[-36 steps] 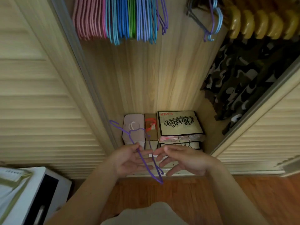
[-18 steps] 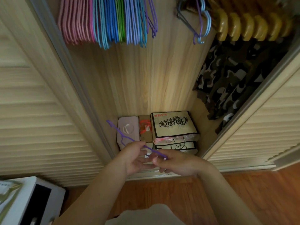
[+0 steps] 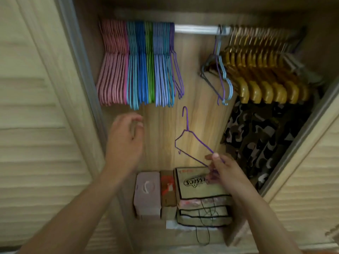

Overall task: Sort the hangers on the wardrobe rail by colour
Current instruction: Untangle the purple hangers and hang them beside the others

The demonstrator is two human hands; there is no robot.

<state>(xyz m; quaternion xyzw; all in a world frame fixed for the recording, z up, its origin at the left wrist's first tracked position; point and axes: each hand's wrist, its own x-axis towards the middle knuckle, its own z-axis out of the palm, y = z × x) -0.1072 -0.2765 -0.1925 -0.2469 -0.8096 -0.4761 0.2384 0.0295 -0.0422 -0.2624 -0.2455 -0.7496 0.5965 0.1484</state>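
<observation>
The right hand (image 3: 222, 168) pinches one shoulder of a thin purple wire hanger (image 3: 190, 142), hook pointing up, below the silver wardrobe rail (image 3: 195, 30). The left hand (image 3: 124, 142) is raised with loosely curled fingers holding nothing, under a row of pink, blue, green and lilac hangers (image 3: 139, 65).
</observation>
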